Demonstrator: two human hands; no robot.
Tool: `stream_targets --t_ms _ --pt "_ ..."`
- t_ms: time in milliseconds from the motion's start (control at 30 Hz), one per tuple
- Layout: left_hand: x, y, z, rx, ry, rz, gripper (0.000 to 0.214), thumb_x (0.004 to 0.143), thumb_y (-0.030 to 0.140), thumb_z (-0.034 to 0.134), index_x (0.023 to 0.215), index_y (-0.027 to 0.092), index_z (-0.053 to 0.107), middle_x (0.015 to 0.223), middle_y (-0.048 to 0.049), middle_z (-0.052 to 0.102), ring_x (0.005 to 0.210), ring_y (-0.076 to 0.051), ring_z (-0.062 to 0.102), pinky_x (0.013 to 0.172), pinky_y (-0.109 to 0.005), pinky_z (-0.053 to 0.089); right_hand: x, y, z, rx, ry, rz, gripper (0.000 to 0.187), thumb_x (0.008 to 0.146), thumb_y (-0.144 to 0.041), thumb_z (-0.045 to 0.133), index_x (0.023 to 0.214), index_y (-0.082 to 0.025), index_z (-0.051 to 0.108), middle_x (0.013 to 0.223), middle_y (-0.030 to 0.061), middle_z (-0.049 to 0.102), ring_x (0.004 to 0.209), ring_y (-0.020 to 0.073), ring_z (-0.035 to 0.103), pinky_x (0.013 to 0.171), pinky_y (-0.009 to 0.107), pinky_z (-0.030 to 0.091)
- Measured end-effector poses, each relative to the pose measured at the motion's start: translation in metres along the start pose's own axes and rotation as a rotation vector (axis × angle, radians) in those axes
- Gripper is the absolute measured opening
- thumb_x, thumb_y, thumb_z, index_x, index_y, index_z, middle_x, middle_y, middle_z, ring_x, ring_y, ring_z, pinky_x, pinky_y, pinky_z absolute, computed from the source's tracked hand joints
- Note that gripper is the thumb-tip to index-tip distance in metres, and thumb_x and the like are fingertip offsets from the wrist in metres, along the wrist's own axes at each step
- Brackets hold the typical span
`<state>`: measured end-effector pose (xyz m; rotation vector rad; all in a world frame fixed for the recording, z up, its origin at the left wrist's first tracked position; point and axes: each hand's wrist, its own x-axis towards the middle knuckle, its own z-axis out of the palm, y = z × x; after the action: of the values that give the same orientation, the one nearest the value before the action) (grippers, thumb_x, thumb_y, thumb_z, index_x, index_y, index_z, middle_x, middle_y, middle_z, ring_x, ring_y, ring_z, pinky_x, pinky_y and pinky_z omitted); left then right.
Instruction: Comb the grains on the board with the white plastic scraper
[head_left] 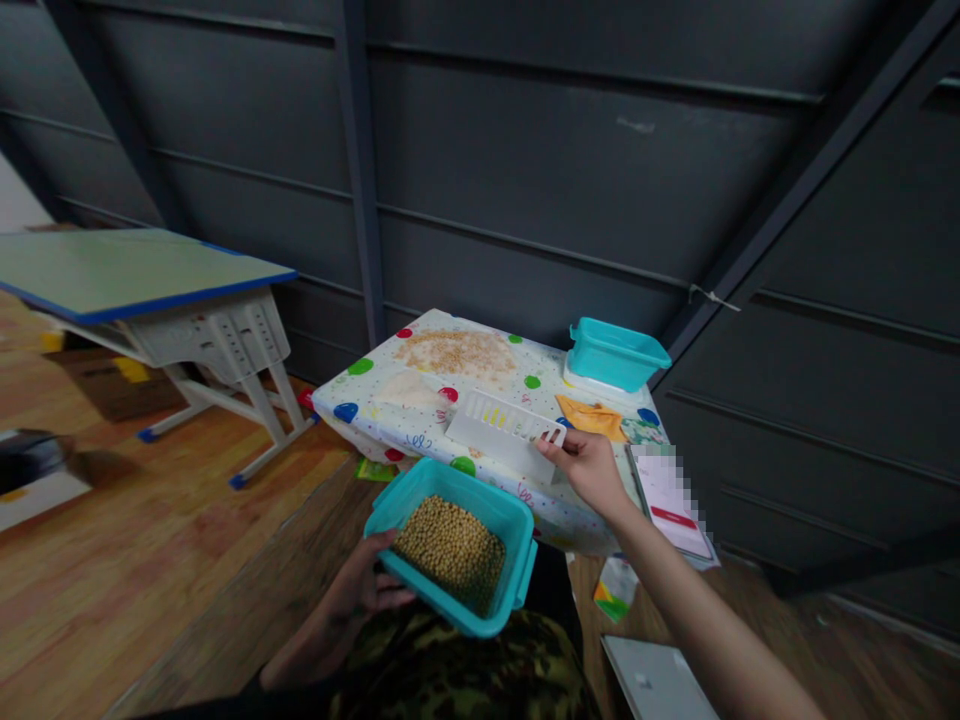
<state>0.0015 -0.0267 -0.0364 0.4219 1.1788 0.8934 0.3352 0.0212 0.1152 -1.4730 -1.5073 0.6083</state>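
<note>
My left hand [358, 592] grips the near-left edge of a teal plastic box [517, 520] filled with yellow-brown beans [452, 550], held over my lap below the table's front edge. My right hand [590, 468] is closed on the right end of a white slotted plastic tray [499, 430], which tilts over the small table. The table wears a white cloth with coloured dots [360, 400]. A spread of pale grain [456, 352] lies on the cloth at the back.
A second teal box [616, 352] sits on a white lid at the table's back right, with an orange packet [592, 417] before it and a phone [670, 500] at the right edge. A green-topped desk [127, 270] stands left. Dark panelled wall behind. Packets lie on the wooden floor.
</note>
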Motion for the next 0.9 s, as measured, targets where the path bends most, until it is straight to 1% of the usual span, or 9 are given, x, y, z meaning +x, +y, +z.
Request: stream_targets --t_ms 133,233,367,467,567,667,700,800,900 --pt "0.005 0.000 0.001 0.017 0.059 -0.046 0.054 0.088 0.045 0.073 0.134 0.021 0.059 0.127 -0.0166 0.077 0.085 -0.034 0.081 0.067 -0.044 0.071 -0.001 -0.003 0.000 0.015 -0.029 -0.003 0.051 0.079 -0.068 0.079 0.066 -0.019 0.073 0.065 0.0034 0.063 0.063 0.0174 0.049 0.057 0.030 0.037" --pt "0.008 -0.001 0.001 0.015 0.072 -0.045 0.049 0.089 0.044 0.070 0.131 0.021 0.060 0.122 -0.0167 0.077 0.085 -0.035 0.080 0.067 -0.044 0.071 -0.002 -0.004 0.000 0.023 -0.052 -0.004 0.050 0.080 -0.068 0.078 0.069 -0.019 0.076 0.066 0.0035 0.065 0.063 0.0173 0.050 0.057 0.031 0.039" --pt "0.006 0.000 0.000 0.018 0.055 -0.058 0.051 0.088 0.045 0.073 0.132 0.023 0.058 0.119 -0.0128 0.077 0.083 -0.033 0.080 0.068 -0.044 0.071 -0.005 -0.009 0.000 0.003 -0.084 0.002 0.051 0.081 -0.067 0.078 0.064 -0.020 0.071 0.062 0.0014 0.059 0.060 0.0152 0.045 0.056 0.030 0.035" --pt "0.002 0.003 0.001 0.018 0.032 -0.073 0.052 0.090 0.044 0.074 0.133 0.022 0.056 0.123 -0.0137 0.075 0.084 -0.032 0.081 0.071 -0.046 0.072 -0.007 -0.012 -0.004 -0.001 -0.075 -0.002 0.053 0.080 -0.068 0.080 0.060 -0.021 0.066 0.060 0.0008 0.056 0.060 0.0151 0.043 0.055 0.030 0.033" --pt "0.000 0.005 0.001 0.005 -0.006 -0.061 0.049 0.094 0.042 0.074 0.134 0.020 0.056 0.125 -0.0149 0.074 0.087 -0.033 0.082 0.077 -0.048 0.072 -0.006 -0.009 -0.011 0.040 -0.006 -0.018 0.054 0.078 -0.072 0.081 0.063 -0.021 0.069 0.061 0.0020 0.059 0.060 0.0165 0.046 0.056 0.030 0.037" --pt "0.003 0.005 0.000 0.008 0.047 -0.055 0.043 0.097 0.041 0.070 0.133 0.020 0.057 0.120 -0.0130 0.074 0.082 -0.032 0.081 0.073 -0.048 0.071 -0.005 0.001 -0.020 0.057 0.072 -0.020 0.056 0.077 -0.074 0.082 0.063 -0.022 0.068 0.060 0.0019 0.059 0.060 0.0173 0.046 0.056 0.031 0.037" --pt "0.004 0.005 -0.001 0.009 0.044 -0.070 0.042 0.097 0.040 0.069 0.132 0.021 0.057 0.118 -0.0122 0.074 0.082 -0.031 0.081 0.073 -0.048 0.071 -0.004 0.005 -0.023 0.047 0.108 -0.023 0.056 0.078 -0.074 0.081 0.064 -0.022 0.067 0.060 0.0019 0.059 0.060 0.0177 0.047 0.057 0.031 0.037" --pt "0.004 0.007 -0.003 -0.015 -0.029 -0.106 0.039 0.097 0.038 0.072 0.129 0.022 0.056 0.112 -0.0099 0.076 0.084 -0.031 0.082 0.077 -0.048 0.072 -0.002 0.019 -0.029 -0.005 0.274 -0.053 0.055 0.084 -0.074 0.077 0.067 -0.023 0.066 0.063 0.0023 0.062 0.064 0.0199 0.052 0.062 0.033 0.041" --pt "0.000 0.007 -0.005 -0.024 -0.061 -0.084 0.039 0.097 0.041 0.073 0.126 0.023 0.056 0.110 -0.0099 0.078 0.084 -0.031 0.082 0.077 -0.045 0.072 -0.001 0.032 -0.033 -0.035 0.424 -0.090 0.053 0.089 -0.076 0.070 0.079 -0.024 0.067 0.074 0.0049 0.070 0.073 0.0235 0.059 0.070 0.035 0.047"
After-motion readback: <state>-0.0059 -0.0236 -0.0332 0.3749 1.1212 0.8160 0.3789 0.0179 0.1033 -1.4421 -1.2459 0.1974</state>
